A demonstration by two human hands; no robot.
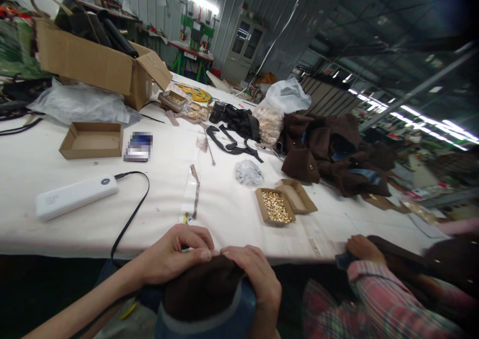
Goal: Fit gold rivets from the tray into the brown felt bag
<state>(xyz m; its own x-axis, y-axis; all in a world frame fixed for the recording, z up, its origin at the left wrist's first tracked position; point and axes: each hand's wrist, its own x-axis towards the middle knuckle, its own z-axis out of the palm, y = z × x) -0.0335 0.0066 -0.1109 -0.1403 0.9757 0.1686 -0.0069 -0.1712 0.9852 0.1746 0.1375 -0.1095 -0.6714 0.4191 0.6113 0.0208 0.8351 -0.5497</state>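
A dark brown piece (204, 291) with a blue lining, likely a bag part, is held up at the table's front edge. My left hand (179, 254) pinches its upper edge between thumb and bent fingers. On the other side, my right hand (258, 274) is wrapped over the same edge, its fingertips meeting the left ones. Whatever small thing may lie between the fingertips is hidden. Just beyond my hands, a small cardboard box (276, 208) full of gold-coloured metal pieces stands on the white table (224, 214).
A white power bank (77, 197) with a black cable lies left, near an open cardboard tray (92, 142). Black straps (235, 144) and a pile of brown bags (322, 144) lie farther back. At right, a co-worker's hand (364, 249) in a plaid sleeve holds brown material.
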